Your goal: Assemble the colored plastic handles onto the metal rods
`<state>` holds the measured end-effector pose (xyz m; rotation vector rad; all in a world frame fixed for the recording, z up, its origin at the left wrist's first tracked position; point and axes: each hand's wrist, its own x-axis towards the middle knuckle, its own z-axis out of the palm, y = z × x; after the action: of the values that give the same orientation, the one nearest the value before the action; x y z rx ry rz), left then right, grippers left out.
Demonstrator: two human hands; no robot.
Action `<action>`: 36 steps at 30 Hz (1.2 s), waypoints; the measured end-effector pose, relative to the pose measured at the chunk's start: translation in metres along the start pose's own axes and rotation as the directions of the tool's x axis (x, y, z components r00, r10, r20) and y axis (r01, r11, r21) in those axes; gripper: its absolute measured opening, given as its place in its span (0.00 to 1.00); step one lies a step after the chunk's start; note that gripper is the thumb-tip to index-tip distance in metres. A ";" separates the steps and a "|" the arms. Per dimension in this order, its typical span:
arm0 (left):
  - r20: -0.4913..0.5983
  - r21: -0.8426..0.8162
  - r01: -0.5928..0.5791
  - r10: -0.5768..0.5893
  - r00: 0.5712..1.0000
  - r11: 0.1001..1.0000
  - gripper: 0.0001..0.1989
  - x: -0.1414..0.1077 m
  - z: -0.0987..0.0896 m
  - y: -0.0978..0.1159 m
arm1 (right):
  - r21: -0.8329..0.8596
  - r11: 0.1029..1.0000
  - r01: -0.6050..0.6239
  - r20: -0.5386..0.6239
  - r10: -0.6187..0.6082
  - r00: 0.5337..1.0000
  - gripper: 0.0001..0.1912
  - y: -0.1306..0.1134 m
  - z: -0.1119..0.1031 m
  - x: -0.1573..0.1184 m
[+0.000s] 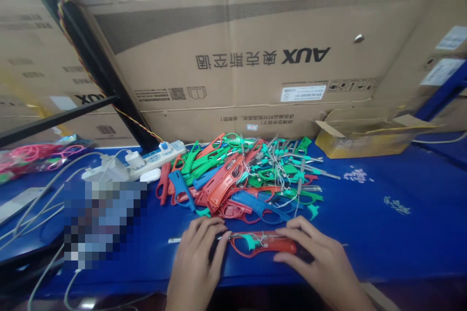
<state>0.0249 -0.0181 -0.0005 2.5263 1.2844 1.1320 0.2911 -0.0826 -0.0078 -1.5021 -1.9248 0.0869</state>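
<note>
A red long-nosed lighter (273, 244) lies sideways at the table's front edge, its handle shell open so that wires and a teal trigger (250, 241) show inside. My left hand (199, 252) pinches the metal tube (174, 240) at the lighter's left, with the tip sticking out past the fingers. At the handle's right end, my right hand (321, 255) has thumb and fingers closed around the red shell. Something dark shows under the right fingers; I cannot make out what it is. Just behind both hands spreads a pile of red, green and blue lighter parts (222, 184) with metal tubes.
A power strip (156, 159) with plugged-in chargers and white cables is left of the pile, near a blurred-out screen (105, 223). An open yellow-taped carton (365, 138) stands back right. Small pale pieces (397, 205) lie on the blue table (412, 248). Large cardboard (233, 24) walls the back.
</note>
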 end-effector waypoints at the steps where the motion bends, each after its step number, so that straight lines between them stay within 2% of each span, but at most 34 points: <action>1: -0.004 0.004 0.006 -0.006 1.000 1.000 0.08 0.000 0.000 0.001 | -0.011 1.000 0.004 0.008 -0.004 1.000 0.21 0.001 0.001 0.000; 6: -0.032 -0.004 0.077 -0.077 0.997 0.997 0.07 -0.004 0.002 0.004 | -0.034 0.999 -0.018 0.004 0.018 1.000 0.22 -0.001 0.002 0.004; 10: -0.196 -0.012 0.173 -0.172 0.965 0.985 0.06 0.003 0.002 0.006 | -0.009 0.999 -0.046 0.011 0.046 0.999 0.23 -0.003 0.002 0.006; 12: -0.222 -0.022 0.193 -0.193 0.956 0.981 0.07 0.015 0.002 0.006 | -0.006 0.998 -0.056 0.002 0.056 0.998 0.24 -0.003 0.002 0.006; 14: -0.186 -0.001 0.176 -0.174 0.967 0.984 0.09 0.031 0.004 0.003 | -0.001 0.998 -0.068 -0.009 0.068 0.998 0.25 -0.003 0.002 0.005; 17: -0.075 0.108 0.156 -0.149 0.986 0.982 0.08 0.052 0.011 -0.004 | 0.015 0.994 -0.106 -0.003 0.106 0.994 0.25 -0.004 0.001 0.005; 20: -0.047 0.162 0.152 -0.146 0.988 0.975 0.05 0.060 0.018 -0.012 | 0.042 0.989 -0.143 0.015 0.143 0.990 0.24 -0.006 -0.001 0.006; 25: -0.123 0.094 0.157 -0.145 0.982 0.983 0.06 0.055 0.021 -0.024 | 0.058 0.984 -0.169 0.017 0.168 0.986 0.23 -0.005 -0.001 0.006; 31: -0.189 -0.068 0.198 -0.208 0.960 0.978 0.06 0.051 0.023 -0.033 | 0.061 0.980 -0.191 0.013 0.191 0.982 0.23 -0.004 0.000 0.005; 33: -0.202 -0.116 0.204 -0.224 0.953 0.972 0.04 0.051 0.023 -0.033 | 0.070 0.982 -0.174 -0.009 0.175 0.984 0.21 -0.004 0.001 0.005; 36: -0.283 -0.148 0.200 -0.235 0.930 0.968 0.03 0.050 0.018 -0.029 | 0.105 0.988 -0.111 -0.099 0.122 0.988 0.17 -0.005 0.001 0.003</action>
<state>0.0359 0.0415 0.0040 2.1232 1.4717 1.5273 0.2862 -0.0809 -0.0050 -1.5216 -1.7246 0.1505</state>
